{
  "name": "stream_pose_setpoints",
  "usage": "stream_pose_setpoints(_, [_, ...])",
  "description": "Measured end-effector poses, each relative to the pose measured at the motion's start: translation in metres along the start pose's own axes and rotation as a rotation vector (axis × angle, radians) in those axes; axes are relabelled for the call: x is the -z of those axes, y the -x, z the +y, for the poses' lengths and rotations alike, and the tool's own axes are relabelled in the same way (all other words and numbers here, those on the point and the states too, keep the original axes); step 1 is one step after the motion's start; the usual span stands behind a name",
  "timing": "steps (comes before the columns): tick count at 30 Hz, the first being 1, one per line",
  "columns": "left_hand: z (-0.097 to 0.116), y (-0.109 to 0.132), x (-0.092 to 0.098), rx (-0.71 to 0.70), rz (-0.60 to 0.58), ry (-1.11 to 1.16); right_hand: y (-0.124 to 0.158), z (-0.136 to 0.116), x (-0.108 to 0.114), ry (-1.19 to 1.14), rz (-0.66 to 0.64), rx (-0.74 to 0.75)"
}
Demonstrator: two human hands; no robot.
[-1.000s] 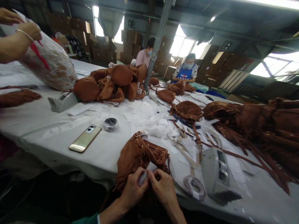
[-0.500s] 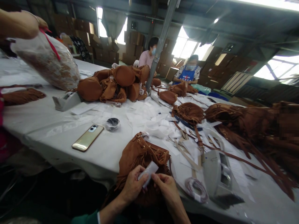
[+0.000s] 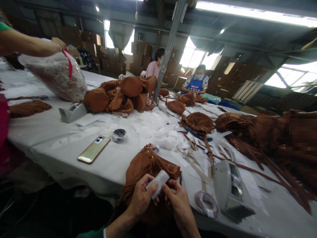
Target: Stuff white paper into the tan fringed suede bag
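A brown fringed bag with gold eyelets leans at the table's near edge, right under my hands. My left hand is closed on a small white wrapped strip, which looks like paper or foam, held between thumb and fingers. Beside the strip's right side, my right hand has thumb and fingertips pinched together. Whatever sits in that pinch is too small to make out. The bag's lower part is hidden behind both hands.
On the white-covered table lie a gold phone, a tape roll, a grey tape dispenser, a wrapped coil and scattered paper. Brown bags are piled behind. At left a co-worker's arm holds a filled plastic bag.
My view has shifted slightly. Both hands stay at the strip, almost in place. The co-worker's arm and the plastic bag at left have moved a little to the right.
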State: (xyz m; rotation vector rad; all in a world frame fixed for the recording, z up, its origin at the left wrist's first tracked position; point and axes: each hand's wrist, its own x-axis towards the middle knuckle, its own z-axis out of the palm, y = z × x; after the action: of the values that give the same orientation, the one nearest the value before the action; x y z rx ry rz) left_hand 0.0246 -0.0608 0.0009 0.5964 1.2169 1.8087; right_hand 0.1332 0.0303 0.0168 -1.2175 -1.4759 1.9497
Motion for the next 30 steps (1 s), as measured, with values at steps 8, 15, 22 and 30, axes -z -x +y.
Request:
stream_pose_setpoints(8, [0.000,-0.002,-0.006,0.287,-0.017,0.490,0.000,0.005,-0.003,-0.156,-0.130,0.184])
stream_pose_setpoints(15, [0.005,0.001,0.001,0.793,-0.120,1.208,-0.012,0.026,-0.014,-0.118,-0.048,0.318])
stream_pose_setpoints(22, [0.003,0.002,0.001,0.744,-0.200,1.274,-0.013,0.026,-0.011,-0.073,-0.073,0.327])
stream_pose_setpoints(30, [-0.006,-0.006,0.015,0.716,-0.338,1.031,-0.008,0.024,-0.015,-0.059,-0.074,0.304])
